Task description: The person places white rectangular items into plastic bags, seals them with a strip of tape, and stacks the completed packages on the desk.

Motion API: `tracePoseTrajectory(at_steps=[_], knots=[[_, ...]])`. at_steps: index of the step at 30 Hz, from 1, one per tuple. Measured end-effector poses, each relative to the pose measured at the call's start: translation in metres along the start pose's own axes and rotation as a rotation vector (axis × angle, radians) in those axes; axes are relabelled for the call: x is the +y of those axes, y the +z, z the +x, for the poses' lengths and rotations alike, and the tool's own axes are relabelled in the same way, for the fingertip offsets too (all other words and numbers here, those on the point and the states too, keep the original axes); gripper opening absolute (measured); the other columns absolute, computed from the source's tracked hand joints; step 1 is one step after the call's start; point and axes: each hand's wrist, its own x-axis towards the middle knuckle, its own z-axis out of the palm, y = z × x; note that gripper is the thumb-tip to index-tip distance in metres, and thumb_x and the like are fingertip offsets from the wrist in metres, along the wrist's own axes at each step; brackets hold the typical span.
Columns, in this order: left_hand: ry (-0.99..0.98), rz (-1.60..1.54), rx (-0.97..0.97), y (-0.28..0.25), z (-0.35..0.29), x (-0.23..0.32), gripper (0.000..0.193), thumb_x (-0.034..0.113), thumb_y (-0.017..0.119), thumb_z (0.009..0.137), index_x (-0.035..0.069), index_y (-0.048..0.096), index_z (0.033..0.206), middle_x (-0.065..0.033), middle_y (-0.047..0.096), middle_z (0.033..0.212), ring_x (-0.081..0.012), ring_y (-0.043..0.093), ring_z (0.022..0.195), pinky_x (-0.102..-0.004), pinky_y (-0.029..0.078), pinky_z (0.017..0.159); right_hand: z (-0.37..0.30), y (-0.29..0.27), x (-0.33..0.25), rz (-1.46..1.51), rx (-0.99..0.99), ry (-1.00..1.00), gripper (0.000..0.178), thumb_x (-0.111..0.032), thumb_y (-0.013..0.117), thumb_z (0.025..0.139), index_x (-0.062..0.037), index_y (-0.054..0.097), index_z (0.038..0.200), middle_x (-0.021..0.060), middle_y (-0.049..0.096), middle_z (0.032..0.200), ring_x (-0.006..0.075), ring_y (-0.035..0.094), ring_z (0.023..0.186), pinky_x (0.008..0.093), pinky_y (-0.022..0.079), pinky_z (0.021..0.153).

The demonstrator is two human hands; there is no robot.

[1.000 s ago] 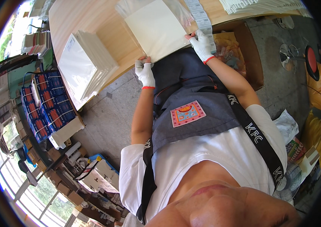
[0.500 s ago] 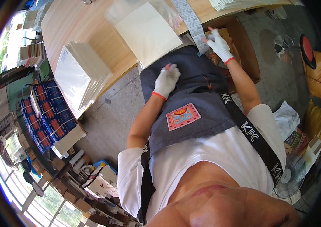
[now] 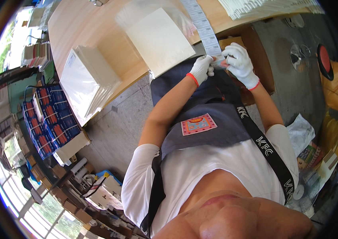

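A long strip of printed labels [image 3: 205,32] runs down over the table edge towards my lap. My left hand [image 3: 201,69], in a white glove with a red cuff, pinches the strip's lower end. Close beside it, my right hand [image 3: 238,64], gloved the same way, has its fingers curled at the other side of that end. The bare fingertips of both hands nearly meet there. To the left of the strip, a white flat panel in a clear plastic sleeve [image 3: 161,42] lies on the table, its near corner by my dark apron [image 3: 173,81].
A stack of sleeved white panels [image 3: 87,77] stands at the left of the wooden table [image 3: 131,59]; more white sheets [image 3: 256,8] lie at far right. An open cardboard box [image 3: 262,59] sits below the table edge. A red-seated stool [image 3: 325,61] stands right.
My left hand has moved up and right from my lap to the strip's end. My right hand has curled its spread fingers in at the strip.
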Motion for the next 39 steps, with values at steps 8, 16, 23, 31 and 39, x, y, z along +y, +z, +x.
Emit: tracePoseTrajectory(at_steps=[8,16,23,31,39], knots=[[-0.03,-0.155,-0.22,-0.076,0.004,-0.028,0.045,0.027,0.044,0.096,0.009,0.034,0.136,-0.0088,0.052,0.127,-0.0159,0.062,0.063,-0.0312,0.056,0.059,0.124,0.069,0.037,0.54,-0.249,0.593,0.02,-0.022,0.062,0.082,-0.0034,0.064,0.087,0.0076,0.063,0.086,0.0162,0.058,0.086,0.0283,0.044,0.075],[0.225,-0.631,0.179,-0.159,-0.045,-0.046,0.03,0.029,0.051,0.093,0.015,0.048,0.119,-0.0129,0.056,0.116,-0.0148,0.054,0.065,-0.0321,0.052,0.058,0.23,0.184,0.101,0.362,-0.421,0.71,0.027,-0.032,0.065,0.078,-0.0061,0.068,0.087,0.0079,0.066,0.087,0.0181,0.059,0.081,0.0307,0.044,0.074],[0.524,-0.474,0.46,-0.161,-0.074,-0.029,0.019,0.02,0.057,0.09,0.007,0.054,0.103,-0.0026,0.058,0.075,-0.011,0.057,0.057,-0.0285,0.055,0.052,0.206,0.203,0.083,0.1,-0.052,0.605,0.038,-0.036,0.069,0.075,-0.0099,0.06,0.102,0.013,0.063,0.108,0.025,0.062,0.095,0.0347,0.046,0.084],[0.742,-0.166,0.458,-0.136,-0.113,0.016,0.032,0.027,0.058,0.091,0.002,0.055,0.11,-0.0016,0.058,0.068,-0.008,0.056,0.056,-0.0239,0.05,0.053,0.111,0.076,0.008,-0.131,-0.423,0.645,0.045,-0.049,0.048,0.088,-0.0053,0.06,0.085,0.0162,0.065,0.083,0.0356,0.061,0.079,0.0405,0.046,0.07],[1.115,0.369,0.613,-0.147,-0.209,0.051,0.024,0.008,0.056,0.088,-0.002,0.058,0.11,0.002,0.056,0.08,-0.005,0.048,0.065,-0.0201,0.04,0.057,0.086,0.124,-0.036,1.365,-0.405,0.941,0.026,-0.023,0.052,0.093,-0.0021,0.056,0.109,-0.0006,0.054,0.072,0.0062,0.044,0.055,0.0194,0.03,0.047]])
